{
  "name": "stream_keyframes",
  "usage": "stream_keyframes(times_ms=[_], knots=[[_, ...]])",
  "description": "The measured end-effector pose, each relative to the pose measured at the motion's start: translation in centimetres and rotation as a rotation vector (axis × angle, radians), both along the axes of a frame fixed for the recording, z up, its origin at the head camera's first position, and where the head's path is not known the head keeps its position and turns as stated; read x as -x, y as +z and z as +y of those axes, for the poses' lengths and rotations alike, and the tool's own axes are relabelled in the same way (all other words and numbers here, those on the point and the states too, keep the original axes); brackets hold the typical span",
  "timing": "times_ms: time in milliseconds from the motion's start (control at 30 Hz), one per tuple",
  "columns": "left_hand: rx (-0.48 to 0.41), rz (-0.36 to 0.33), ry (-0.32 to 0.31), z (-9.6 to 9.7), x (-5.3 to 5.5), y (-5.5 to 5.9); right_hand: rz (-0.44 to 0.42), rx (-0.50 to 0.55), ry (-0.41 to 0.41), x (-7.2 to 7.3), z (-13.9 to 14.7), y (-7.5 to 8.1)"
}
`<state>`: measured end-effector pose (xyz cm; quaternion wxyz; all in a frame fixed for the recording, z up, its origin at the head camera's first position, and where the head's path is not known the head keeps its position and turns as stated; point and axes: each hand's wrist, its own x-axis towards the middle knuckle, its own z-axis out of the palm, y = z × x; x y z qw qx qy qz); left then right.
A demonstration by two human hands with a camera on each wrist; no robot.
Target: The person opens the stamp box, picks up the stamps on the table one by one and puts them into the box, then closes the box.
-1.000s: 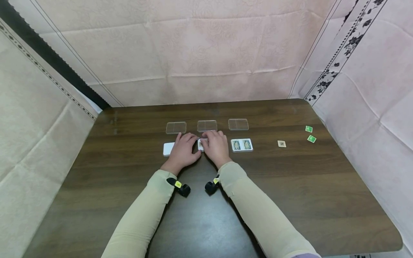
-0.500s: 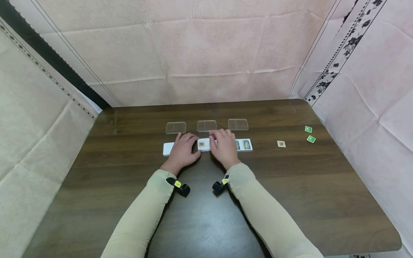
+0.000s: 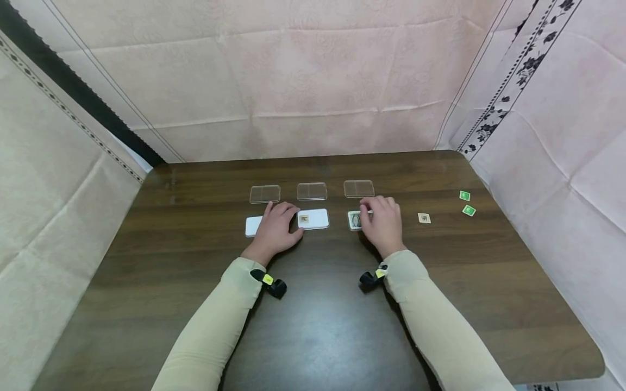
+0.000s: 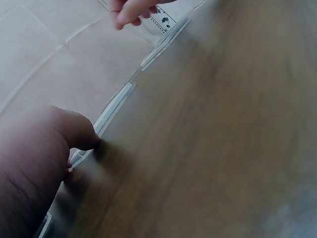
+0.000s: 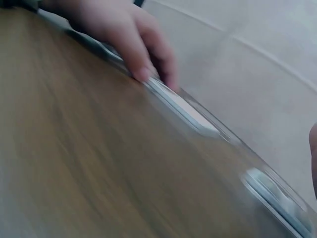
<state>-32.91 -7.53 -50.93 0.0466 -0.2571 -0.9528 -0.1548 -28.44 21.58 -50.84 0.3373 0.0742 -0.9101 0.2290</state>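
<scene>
My left hand (image 3: 276, 231) holds the left end of the middle white flat case (image 3: 319, 218), thumb at the near edge and fingertips at the far one. A small square piece with a dark print (image 3: 304, 218) lies on that case's left half. In the right wrist view, the left thumb and fingers straddle the end of the same case (image 5: 188, 113). My right hand (image 3: 383, 225) hovers over the right case (image 3: 354, 220), fingers loosely bent, nothing visible in them. It hides most of that case; one oval picture shows at its left. The left case (image 3: 252, 225) is partly behind my left hand.
Three clear lids, left (image 3: 265, 194), middle (image 3: 311, 190) and right (image 3: 359, 188), lie in a row behind the cases. On the right of the brown table (image 3: 313, 326) are a pale printed square (image 3: 424, 218) and two green squares, one farther (image 3: 464, 195), one nearer (image 3: 469, 210).
My right hand has left the middle case and moved right, over the right case, uncovering the printed square and the middle case's right half. My left hand has stayed in place.
</scene>
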Motion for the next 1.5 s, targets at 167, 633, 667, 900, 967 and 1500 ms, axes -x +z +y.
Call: stream_keyframes(times_ms=[167,633,667,900,967,1500], knots=[[0.007,-0.008,0.003,0.1,0.0,0.1,-0.031,0.032,-0.069,-0.6,3.6,-0.2],[0.010,-0.008,0.010,0.2,-0.1,0.1,-0.153,0.083,-0.133,-2.9,12.6,-0.6],[0.010,-0.008,0.011,0.1,-0.1,0.1,-0.167,0.083,-0.132,-3.0,13.1,-0.6],[0.005,-0.004,0.009,0.1,0.0,0.0,-0.275,0.054,-0.094,-3.7,15.3,-0.9],[0.003,-0.002,0.007,0.1,0.0,-0.1,-0.300,0.032,-0.083,-3.8,15.6,-0.9],[-0.003,0.006,0.005,0.1,0.1,-0.2,-0.423,0.032,-0.067,-3.6,15.6,-0.5]])
